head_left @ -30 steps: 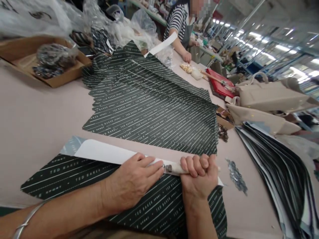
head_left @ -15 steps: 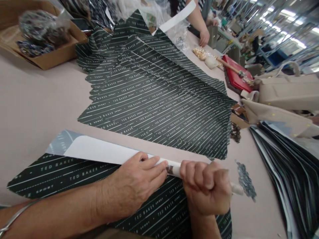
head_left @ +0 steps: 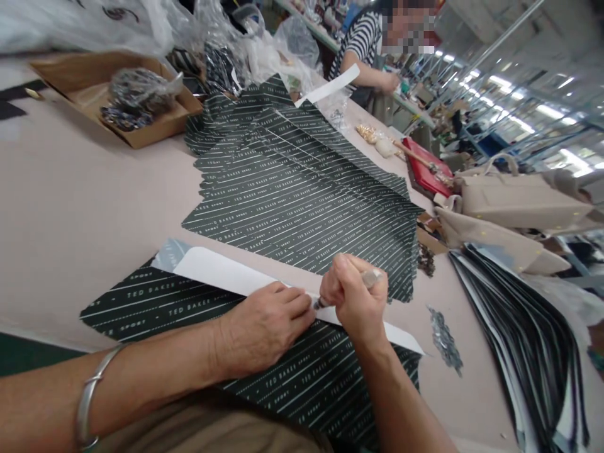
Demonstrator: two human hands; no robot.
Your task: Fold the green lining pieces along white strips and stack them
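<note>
Item: slim pale-handled tool with a dark metal collar (head_left: 372,277); held in the right hand (head_left: 353,301), fingers curled tightly round the handle in a fist, the handle's end showing above the knuckles; long axis slanted, handle up and to the right, working end down and to the left, pointing at the left hand's fingertips; tip itself too small to make out.

Left hand (head_left: 264,327): laid flat, fingers stretched out and slightly bent, gripping nothing, pressing down on the white folded-over flap (head_left: 221,278); silver bangle (head_left: 89,396) on the wrist.

Flap belongs to a dark green paper sheet printed with white stripes and lettering (head_left: 155,305); sheet lies at the near table edge; fold line runs from upper left to lower right, passing under both hands.

Surface: pale pink table top (head_left: 70,207); fanned stack of the same green striped sheets (head_left: 302,201) just beyond; brown cardboard tray (head_left: 155,129) far left; red flat case (head_left: 425,170), beige bags (head_left: 514,201) and a heap of dark sheets (head_left: 519,327) to the right.

Room: workshop hall with ceiling strip lights; a person in a striped top (head_left: 361,43) at the far end of the table.
</note>
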